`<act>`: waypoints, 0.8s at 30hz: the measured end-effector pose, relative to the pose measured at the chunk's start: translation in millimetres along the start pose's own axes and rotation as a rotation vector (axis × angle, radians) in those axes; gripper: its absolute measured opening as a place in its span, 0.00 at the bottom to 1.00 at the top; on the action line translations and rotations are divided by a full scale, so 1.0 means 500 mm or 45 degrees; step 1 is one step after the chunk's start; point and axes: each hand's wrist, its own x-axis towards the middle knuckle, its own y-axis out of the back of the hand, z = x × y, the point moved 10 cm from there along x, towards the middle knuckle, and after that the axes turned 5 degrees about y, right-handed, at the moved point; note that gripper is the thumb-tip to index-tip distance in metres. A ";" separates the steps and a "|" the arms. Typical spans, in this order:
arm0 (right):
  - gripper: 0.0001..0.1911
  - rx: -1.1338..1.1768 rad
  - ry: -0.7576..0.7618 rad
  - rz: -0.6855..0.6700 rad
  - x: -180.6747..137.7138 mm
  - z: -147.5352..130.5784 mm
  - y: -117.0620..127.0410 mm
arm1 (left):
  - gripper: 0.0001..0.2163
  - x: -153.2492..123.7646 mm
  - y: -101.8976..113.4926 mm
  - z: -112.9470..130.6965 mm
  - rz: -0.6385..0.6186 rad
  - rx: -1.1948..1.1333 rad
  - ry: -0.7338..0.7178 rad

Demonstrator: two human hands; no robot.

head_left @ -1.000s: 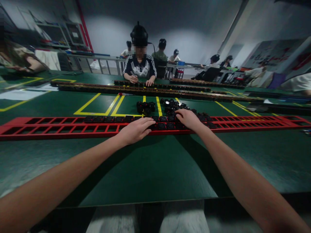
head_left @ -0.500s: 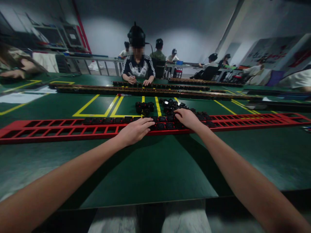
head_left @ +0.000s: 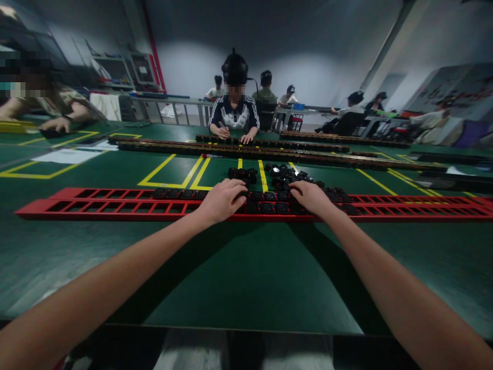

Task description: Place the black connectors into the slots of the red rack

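A long red frame with two rows of rectangular openings lies across the green table. Black square parts fill several openings in its middle. My left hand rests over the left of these parts, its fingers bent a little and its thumb apart from them. Over the right end of the filled stretch is my right hand, with fingers curled down at the black parts; what lies under its fingertips is hidden. Just behind the frame are a small heap of loose black parts and a larger heap.
Long dark strips lie across the table beyond the heaps. Yellow tape lines mark the tabletop. White paper lies at the left. A co-worker sits opposite, and another person's hand rests at the far left.
The view has swung left, so the scene sits further right. My left hand's fingers have bent more and reach closer to the frame's far row. My right hand stays at the black parts.
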 end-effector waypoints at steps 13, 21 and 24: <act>0.19 0.038 -0.030 -0.037 -0.004 -0.007 0.006 | 0.18 0.107 -0.081 -0.261 -0.328 0.065 0.752; 0.18 0.021 -0.026 -0.021 -0.002 -0.002 0.002 | 0.19 -0.005 0.020 -0.100 0.052 -0.250 0.440; 0.19 0.025 -0.016 -0.009 -0.003 -0.002 0.004 | 0.19 -0.035 0.008 -0.044 -0.050 -0.050 0.276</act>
